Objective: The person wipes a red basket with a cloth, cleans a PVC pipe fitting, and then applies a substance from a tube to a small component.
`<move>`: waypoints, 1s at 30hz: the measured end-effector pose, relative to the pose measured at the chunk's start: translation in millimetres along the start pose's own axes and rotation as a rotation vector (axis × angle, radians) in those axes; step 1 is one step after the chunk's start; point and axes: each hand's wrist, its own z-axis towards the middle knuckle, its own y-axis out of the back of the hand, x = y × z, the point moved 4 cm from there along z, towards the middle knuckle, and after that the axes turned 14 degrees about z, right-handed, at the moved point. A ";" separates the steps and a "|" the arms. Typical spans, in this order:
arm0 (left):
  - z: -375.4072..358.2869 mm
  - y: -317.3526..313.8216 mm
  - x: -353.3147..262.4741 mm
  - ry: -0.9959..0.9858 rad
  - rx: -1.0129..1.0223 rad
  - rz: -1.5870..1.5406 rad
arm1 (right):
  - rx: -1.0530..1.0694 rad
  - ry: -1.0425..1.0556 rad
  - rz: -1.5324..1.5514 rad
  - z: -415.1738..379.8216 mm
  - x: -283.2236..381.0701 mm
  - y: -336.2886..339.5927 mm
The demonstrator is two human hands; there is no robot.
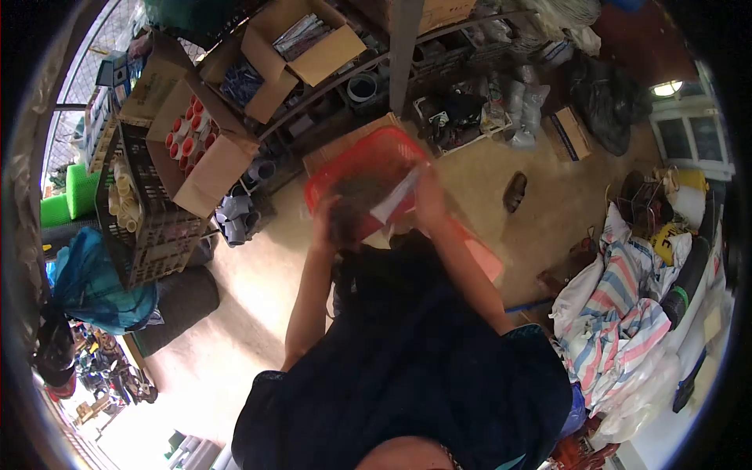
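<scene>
Red plastic fills the grip of both hands: the left hand [323,213] is curled on the near left rim of a basket [362,160], and the right hand [429,196] is closed on its right side, where a white strip [395,202] lies against the fingers, though blur hides whether they pinch it. The basket is raised and tilted in front of the person's dark shirt [407,352], above the tan floor [258,274]. Beyond it stands a shelf [376,70] with open cartons [301,47], a black crate [145,211] leans at the left, and striped sacks [619,305] lie at the right.
</scene>
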 end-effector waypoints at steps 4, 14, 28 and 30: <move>-29.7 -9.0 -86.9 0.170 -0.033 -0.444 | -0.044 -0.264 0.495 15.4 0.6 16.1; -25.3 -92.4 -73.4 -0.169 0.182 0.216 | 0.284 -0.044 0.137 -14.3 14.3 -48.7; -44.8 -107.9 -88.6 -0.359 0.175 0.582 | 0.344 0.026 0.210 -2.5 42.2 -46.4; -68.2 -120.7 -90.7 -0.572 0.194 0.776 | 0.305 -0.059 0.331 16.7 39.4 -34.5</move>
